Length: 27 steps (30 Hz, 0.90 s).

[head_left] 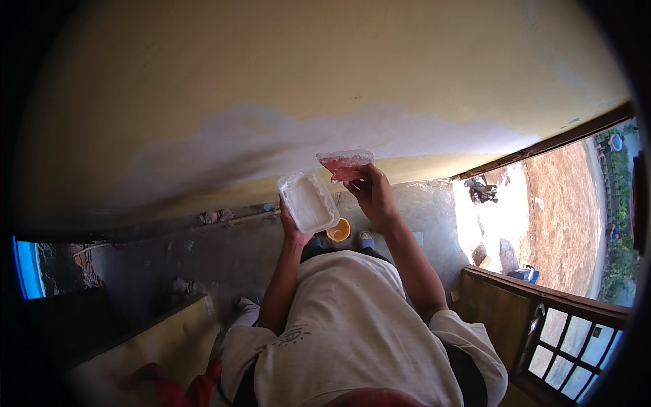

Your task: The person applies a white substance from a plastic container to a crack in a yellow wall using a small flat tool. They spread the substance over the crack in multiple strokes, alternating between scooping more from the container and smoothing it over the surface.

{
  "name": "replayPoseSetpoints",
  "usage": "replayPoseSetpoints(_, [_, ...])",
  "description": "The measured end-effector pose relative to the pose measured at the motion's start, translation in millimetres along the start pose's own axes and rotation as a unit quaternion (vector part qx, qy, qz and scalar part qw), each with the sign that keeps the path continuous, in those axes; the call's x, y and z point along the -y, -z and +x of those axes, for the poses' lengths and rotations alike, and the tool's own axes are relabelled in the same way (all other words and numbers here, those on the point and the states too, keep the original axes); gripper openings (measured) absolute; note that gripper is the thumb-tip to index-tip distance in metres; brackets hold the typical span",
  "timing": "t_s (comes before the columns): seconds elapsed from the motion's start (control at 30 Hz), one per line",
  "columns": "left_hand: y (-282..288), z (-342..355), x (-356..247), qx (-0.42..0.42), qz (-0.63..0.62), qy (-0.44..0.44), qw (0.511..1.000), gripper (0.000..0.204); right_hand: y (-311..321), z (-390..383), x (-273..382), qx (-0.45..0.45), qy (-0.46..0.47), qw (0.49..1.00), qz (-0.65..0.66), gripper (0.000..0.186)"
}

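My left hand (292, 226) is closed round the side of a white plastic tub (329, 201), whose inside is coated with a pale paste. Between the fingers and thumb of my right hand (374, 195) is a red putty spreader (344, 166), its far edge smeared with white. The spreader is close to the wall (325, 74); I cannot tell whether it touches. A whitish patch (264, 129) spreads over the wall's yellowish paint in front of me.
A yellow-orange bucket (338, 230) stands on the concrete floor (427, 210) near my feet. To the right, a doorway opens onto sunlit ground (559, 197), beside a door with window panes (576, 342). Low on the left is a yellowish partition (163, 336), with red cloth (200, 386) nearby.
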<state>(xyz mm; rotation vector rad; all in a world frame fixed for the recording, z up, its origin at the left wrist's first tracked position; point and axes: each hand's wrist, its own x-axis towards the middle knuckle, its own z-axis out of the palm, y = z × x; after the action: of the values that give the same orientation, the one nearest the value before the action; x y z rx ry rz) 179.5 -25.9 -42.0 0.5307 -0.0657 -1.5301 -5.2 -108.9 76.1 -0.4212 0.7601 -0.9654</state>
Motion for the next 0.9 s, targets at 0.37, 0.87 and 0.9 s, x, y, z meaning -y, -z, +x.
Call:
replayPoseSetpoints(0.37, [32.7,-8.3,-22.5,0.009,-0.032,-0.004,0.999,0.062,-98.8,22.4,73.9,0.065,0.058,0.992,0.094,0.027])
replayPoseSetpoints(0.87, [29.8,-0.8,-55.3,0.019,0.004,0.037,0.999,0.062,5.9,32.5,-30.2,0.031,0.061,0.992,-0.103,0.032])
replayPoseSetpoints(0.9, [33.7,-0.2,-56.1,0.034,0.002,0.045,0.998,0.062,6.8,39.7,-32.9,0.04,0.07,0.988,-0.13,0.032])
